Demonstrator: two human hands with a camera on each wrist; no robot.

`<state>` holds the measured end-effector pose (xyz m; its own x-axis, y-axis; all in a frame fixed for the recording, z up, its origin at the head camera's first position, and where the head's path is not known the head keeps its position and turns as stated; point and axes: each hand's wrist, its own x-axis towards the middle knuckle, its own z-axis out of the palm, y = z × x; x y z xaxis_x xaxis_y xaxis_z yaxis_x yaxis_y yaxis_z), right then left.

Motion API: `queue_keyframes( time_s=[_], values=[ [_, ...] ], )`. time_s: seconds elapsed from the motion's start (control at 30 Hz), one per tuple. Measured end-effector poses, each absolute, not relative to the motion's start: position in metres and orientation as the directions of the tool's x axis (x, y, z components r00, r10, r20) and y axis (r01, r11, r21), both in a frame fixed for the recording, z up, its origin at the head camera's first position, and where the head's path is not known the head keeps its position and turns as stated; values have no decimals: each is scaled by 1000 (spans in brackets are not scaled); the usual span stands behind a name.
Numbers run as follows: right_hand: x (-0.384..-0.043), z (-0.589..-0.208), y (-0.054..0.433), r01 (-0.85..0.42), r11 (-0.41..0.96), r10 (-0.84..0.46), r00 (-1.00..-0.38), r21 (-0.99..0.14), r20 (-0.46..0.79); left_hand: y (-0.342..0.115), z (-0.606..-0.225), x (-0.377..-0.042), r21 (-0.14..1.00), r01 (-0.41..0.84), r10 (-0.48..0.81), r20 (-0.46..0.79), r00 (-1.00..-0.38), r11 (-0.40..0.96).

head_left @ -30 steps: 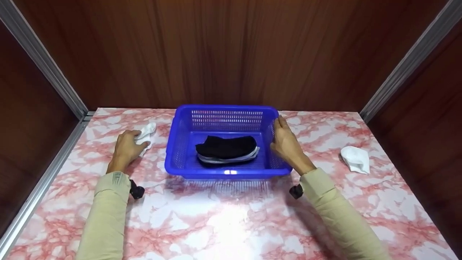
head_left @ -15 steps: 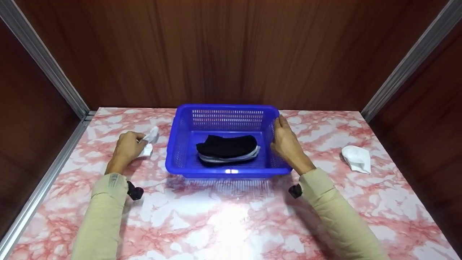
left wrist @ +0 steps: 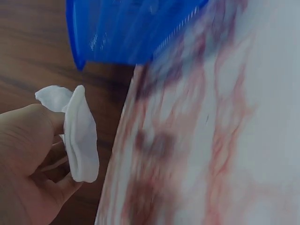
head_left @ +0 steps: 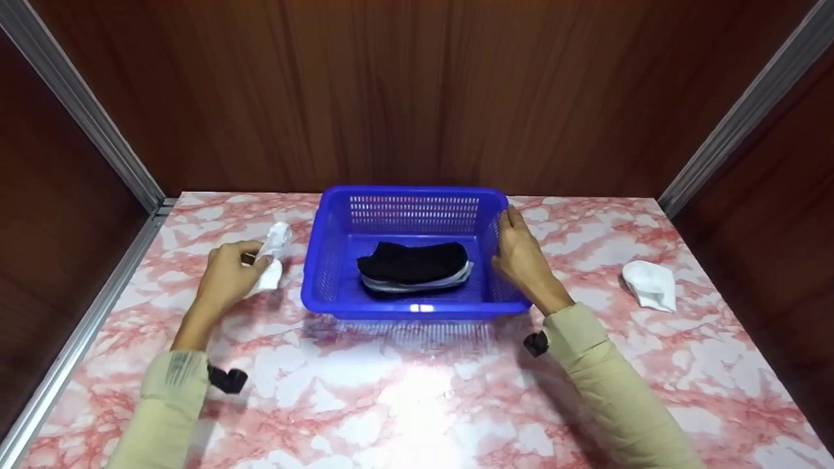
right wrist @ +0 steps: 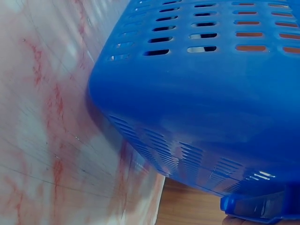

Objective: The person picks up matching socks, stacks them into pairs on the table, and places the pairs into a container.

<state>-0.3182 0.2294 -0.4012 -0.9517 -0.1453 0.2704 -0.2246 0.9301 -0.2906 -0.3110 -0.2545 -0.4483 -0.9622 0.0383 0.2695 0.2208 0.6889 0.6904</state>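
My left hand (head_left: 229,272) pinches a folded white sock (left wrist: 83,136) between thumb and fingers, to the left of the blue plastic basket (head_left: 417,309). The sock hangs slightly above the table. Along the basket's right rim rests my right hand (head_left: 520,255), its visible fingers fairly straight; part of its grip is hidden. Inside the basket lies a stack of folded socks, a black sock (head_left: 414,262) on top with lighter ones (head_left: 417,285) beneath. Most of the right hand is out of the right wrist view, which shows the basket's slotted outer wall (right wrist: 197,93).
Another folded white sock (head_left: 650,285) lies on the right of the red-and-white marbled table (head_left: 365,391). A dark wooden panel (head_left: 417,98) stands behind it. Side panels with metal posts (head_left: 85,98) flank the table.
The left hand has taken hold of the white sock and lifted it off the table, with its forearm drawn back somewhat. The right hand and basket have stayed about where they were.
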Motion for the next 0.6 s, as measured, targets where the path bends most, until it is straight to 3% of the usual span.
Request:
queue_keyframes(
  time_s=[0.33,0.6],
  values=[
    [-318,-402,227,-241,925,-158,-947,-294,279,-214,-425,-236,762,334,87,347,-934,554],
    [-321,-402,231,-226,896,-122,-953,-383,276,-176,-423,-191,759,439,302,327,-895,480]
  ],
)
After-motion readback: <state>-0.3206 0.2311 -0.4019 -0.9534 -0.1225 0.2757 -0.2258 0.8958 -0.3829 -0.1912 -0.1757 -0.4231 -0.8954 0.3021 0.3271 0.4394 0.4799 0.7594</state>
